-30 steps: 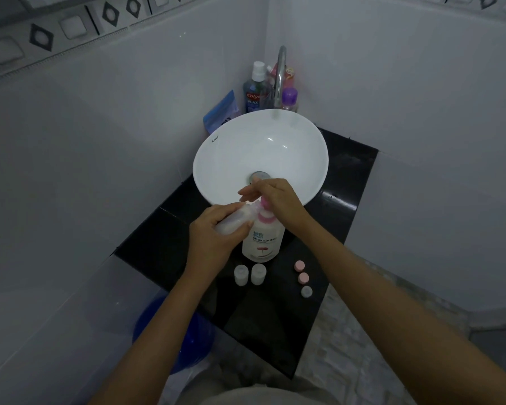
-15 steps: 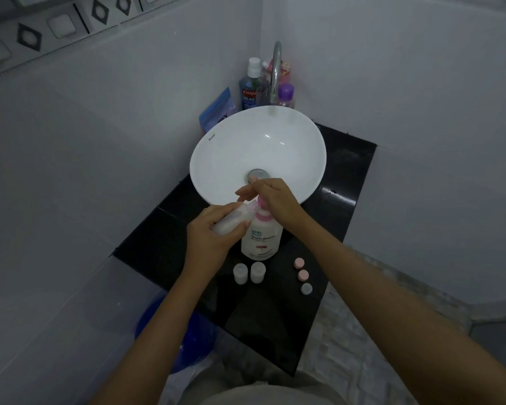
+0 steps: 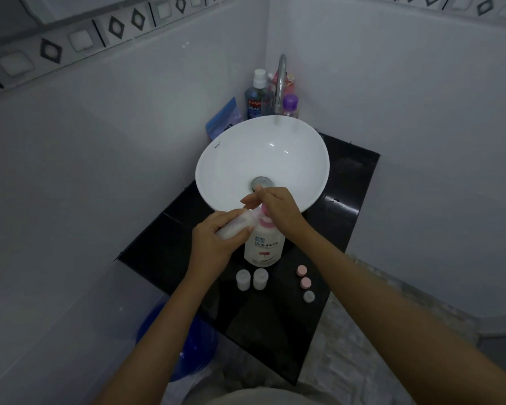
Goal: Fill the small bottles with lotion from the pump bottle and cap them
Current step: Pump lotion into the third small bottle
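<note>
A white pump bottle [image 3: 264, 244] with a pink pump stands on the black counter [image 3: 278, 331] in front of the basin. My right hand [image 3: 278, 210] rests on top of its pump head. My left hand [image 3: 216, 241] holds a small translucent bottle [image 3: 234, 226] tilted, its mouth up against the pump's nozzle. Two more small uncapped bottles [image 3: 251, 278] stand upright side by side just in front of the pump bottle. To their right lie three loose caps in a row: two pink caps [image 3: 303, 276] and a whitish cap [image 3: 308, 296].
A white round basin [image 3: 216, 171] with a chrome tap [image 3: 281, 80] fills the back of the counter. Mouthwash and other bottles [image 3: 256, 96] and a blue packet [image 3: 224, 119] stand in the corner behind it. A blue bucket [image 3: 187, 355] sits on the floor at the left.
Both hands stay at the pump bottle with the small bottle held to the nozzle. Only the camera view has shifted slightly.
</note>
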